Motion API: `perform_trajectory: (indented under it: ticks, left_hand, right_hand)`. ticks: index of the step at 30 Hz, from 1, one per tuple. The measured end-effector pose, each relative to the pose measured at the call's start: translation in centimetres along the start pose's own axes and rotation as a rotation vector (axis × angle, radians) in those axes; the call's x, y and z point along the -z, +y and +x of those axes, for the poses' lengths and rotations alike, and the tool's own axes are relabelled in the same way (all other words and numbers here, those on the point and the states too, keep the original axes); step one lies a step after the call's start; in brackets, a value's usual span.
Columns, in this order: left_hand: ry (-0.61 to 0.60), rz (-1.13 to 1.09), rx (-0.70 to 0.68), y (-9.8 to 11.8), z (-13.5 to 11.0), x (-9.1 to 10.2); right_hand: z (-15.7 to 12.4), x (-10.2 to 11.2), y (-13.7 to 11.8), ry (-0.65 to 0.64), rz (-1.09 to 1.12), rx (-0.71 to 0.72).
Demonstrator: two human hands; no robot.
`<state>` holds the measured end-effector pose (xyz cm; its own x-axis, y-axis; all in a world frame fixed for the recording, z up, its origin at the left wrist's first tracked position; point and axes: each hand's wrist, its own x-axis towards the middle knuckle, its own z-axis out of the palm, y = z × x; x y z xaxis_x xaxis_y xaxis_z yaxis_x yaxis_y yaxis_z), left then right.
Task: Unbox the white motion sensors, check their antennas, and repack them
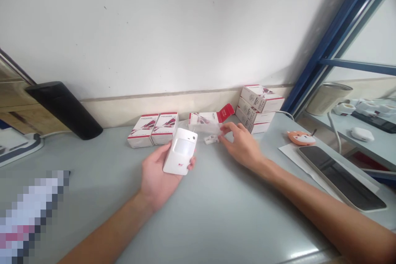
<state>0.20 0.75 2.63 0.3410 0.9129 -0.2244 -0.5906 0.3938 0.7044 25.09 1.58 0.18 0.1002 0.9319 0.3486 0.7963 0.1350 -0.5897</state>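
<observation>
My left hand (162, 173) is closed around a white motion sensor (181, 152), which is held tilted above the table with its lens facing up and a short antenna at its top. To the right, my right hand (243, 146) is low over the table, its thumb and fingers apart. Its fingertips are at the edge of a clear plastic bag (207, 127) and close to a small white bracket (210, 139); whether they touch either is unclear. Behind the bag lies a red and white box (201, 118) with its red flap open.
Two closed boxes (153, 130) stand side by side near the wall. A stack of similar boxes (260, 107) is at the back right. A smartphone (340, 177) lies on paper beside an orange animal-shaped item (300, 137). A black cylindrical object (66, 109) leans at the left.
</observation>
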Motion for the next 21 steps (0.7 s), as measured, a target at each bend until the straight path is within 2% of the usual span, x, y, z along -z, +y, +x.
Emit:
perform_trajectory:
  ticks: [4,7,10,13,21]
  left_hand:
    - [0.089,-0.015,-0.170,1.0,0.2,0.0]
    - [0.109,-0.019,-0.224,1.7,0.2,-0.1]
    - [0.069,0.000,-0.160,1.7,0.1,-0.1]
    - [0.013,0.048,-0.060,1.3,0.1,0.1]
    - [-0.077,0.062,0.024,1.2,0.0,0.2]
  right_hand:
    - [0.8,1.4,0.0,0.076,0.174,-0.019]
    - [1.6,3.1,0.0,0.181,0.373,-0.087]
    - [2.2,4.4,0.1,0.235,0.564,-0.196]
    - [2.4,4.9,0.2,0.197,0.696,-0.252]
    - [2.6,5.3,0.2,0.166,0.808,-0.280]
